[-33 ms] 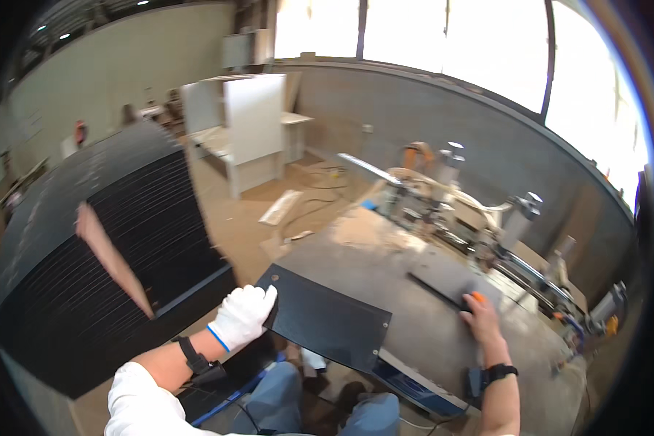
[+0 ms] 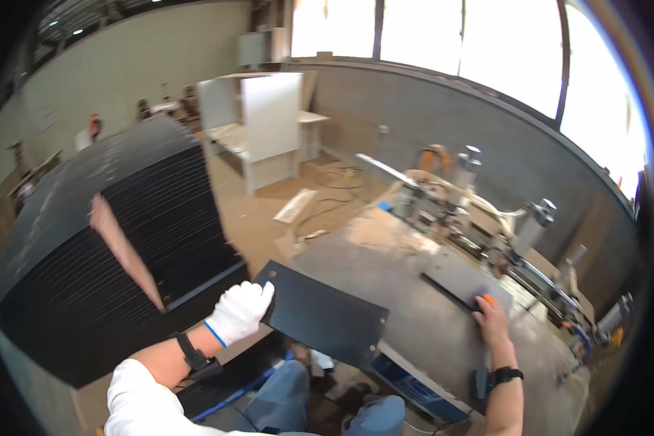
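My left hand (image 2: 237, 312), in a white work glove with a blue cuff edge, grips the left end of a black rectangular panel (image 2: 322, 311). The panel has small holes near its corners and is tilted over my lap, its right end by the near edge of the metal table (image 2: 403, 291). My right hand (image 2: 493, 321) is bare and closes on the near edge of a flat grey panel (image 2: 461, 276) with a dark edge, lying on that table. Something orange (image 2: 489, 299) shows at its fingertips; what it is I cannot make out.
A tall stack of black panels (image 2: 174, 196) with a pinkish strip leaning on it stands at left. Machine parts with metal cylinders (image 2: 534, 225) line the table's far right side. Sawdust (image 2: 381, 231) covers its far corner. A white cabinet frame (image 2: 271, 120) stands behind.
The view has turned slightly left, so the surroundings sit further right. The black panel has shifted slightly left relative to the table; both hands keep their grips.
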